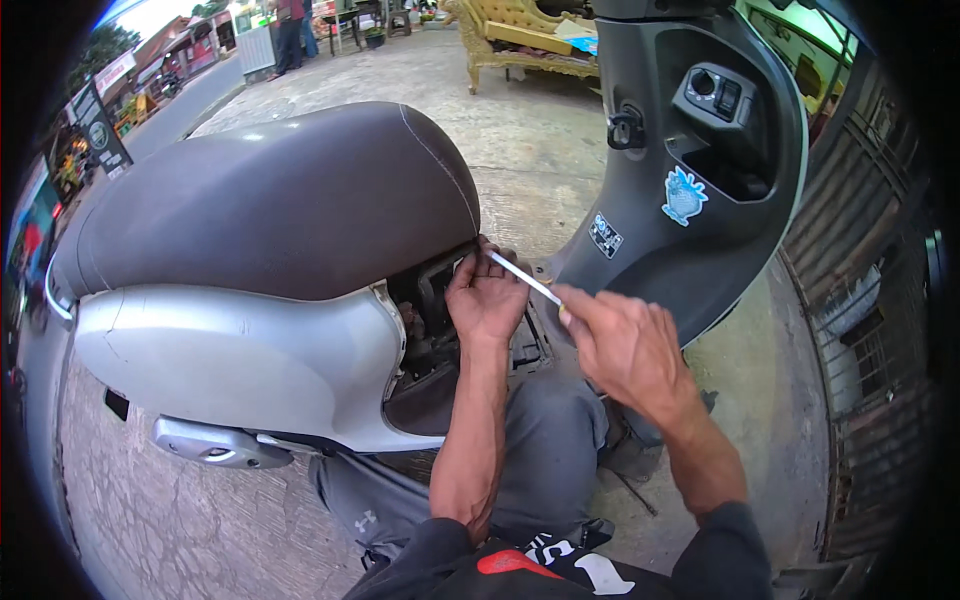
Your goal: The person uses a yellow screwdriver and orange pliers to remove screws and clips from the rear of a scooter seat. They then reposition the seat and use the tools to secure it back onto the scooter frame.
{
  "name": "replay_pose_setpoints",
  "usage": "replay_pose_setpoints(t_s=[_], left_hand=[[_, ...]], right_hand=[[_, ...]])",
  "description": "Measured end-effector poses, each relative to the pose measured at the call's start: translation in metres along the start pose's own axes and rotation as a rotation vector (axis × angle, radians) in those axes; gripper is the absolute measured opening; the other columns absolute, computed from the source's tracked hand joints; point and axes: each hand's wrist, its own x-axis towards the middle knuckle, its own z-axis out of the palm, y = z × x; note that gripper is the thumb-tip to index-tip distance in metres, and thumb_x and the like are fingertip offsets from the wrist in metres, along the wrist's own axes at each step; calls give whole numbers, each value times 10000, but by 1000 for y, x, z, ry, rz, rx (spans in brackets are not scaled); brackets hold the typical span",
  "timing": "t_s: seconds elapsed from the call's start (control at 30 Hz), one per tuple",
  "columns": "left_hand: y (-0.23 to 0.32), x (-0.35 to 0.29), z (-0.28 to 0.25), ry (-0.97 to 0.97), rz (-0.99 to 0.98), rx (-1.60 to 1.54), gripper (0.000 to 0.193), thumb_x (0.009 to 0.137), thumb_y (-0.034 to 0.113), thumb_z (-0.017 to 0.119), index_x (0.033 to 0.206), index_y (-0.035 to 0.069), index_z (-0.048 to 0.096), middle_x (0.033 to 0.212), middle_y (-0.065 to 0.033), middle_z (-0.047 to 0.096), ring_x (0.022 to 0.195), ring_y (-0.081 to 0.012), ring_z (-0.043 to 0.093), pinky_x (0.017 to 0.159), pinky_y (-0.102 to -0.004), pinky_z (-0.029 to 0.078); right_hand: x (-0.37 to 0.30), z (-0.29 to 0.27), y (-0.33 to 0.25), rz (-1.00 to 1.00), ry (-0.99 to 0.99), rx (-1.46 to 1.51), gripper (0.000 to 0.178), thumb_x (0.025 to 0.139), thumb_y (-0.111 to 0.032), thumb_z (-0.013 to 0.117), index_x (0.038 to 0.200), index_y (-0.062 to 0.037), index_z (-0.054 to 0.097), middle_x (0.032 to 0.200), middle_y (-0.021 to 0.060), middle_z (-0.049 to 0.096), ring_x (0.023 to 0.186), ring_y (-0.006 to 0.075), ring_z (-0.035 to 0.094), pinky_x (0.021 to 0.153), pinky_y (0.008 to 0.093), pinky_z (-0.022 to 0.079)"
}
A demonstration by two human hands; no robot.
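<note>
A thin white rod is pinched at its lower end by the right hand; its long axis slants up-left toward the scooter's open compartment under the seat, where the left hand, fingers curled, meets its tip.

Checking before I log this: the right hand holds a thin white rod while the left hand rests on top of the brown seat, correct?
Not quite. In the head view the left hand is in the dark opening below the seat front, not on top. The right hand does hold the thin white rod.
</note>
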Motion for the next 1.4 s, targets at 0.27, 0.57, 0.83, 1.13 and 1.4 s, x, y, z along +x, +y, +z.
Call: replay_pose_setpoints(t_s=[0.27,0.57,0.83,1.13,1.4], left_hand=[[-2,5,-6,-30,4,-12,295,921,204,602,1140,45,720,968,-50,675,995,-217,572,1032,-423,390],[3,1,4,55,-8,-128,290,926,166,602,1151,24,717,959,-53,677,995,-206,585,998,-400,420],[18,10,-17,40,8,49,306,942,159,599,1167,-26,695,1082,-103,716,1057,-226,600,991,-407,448],[22,1,-15,60,-33,77,302,986,160,593,1246,39,690,960,-49,662,892,-188,561,873,-366,448],[22,-3,-14,37,1,166,309,996,192,603,1251,35,679,1026,-58,657,941,-198,563,934,-382,449]], right_hand=[[48,-18,-22,-26,-167,-123,225,910,-188,608,999,-76,782,792,263,715,807,437,725,754,522,580],[88,-22,-31,-86,-232,-221,265,901,-211,606,1051,-117,802,919,272,736,897,453,721,844,527,565],[48,15,-66,-108,-51,-352,227,932,-195,584,1022,-46,730,830,226,727,812,407,735,752,528,563],[5,42,-36,298,22,60,272,986,-206,594,1224,-123,698,877,229,726,855,475,710,765,596,552],[17,34,17,125,-34,253,376,1013,-200,582,1382,-168,643,1061,195,739,997,435,701,849,523,560]])
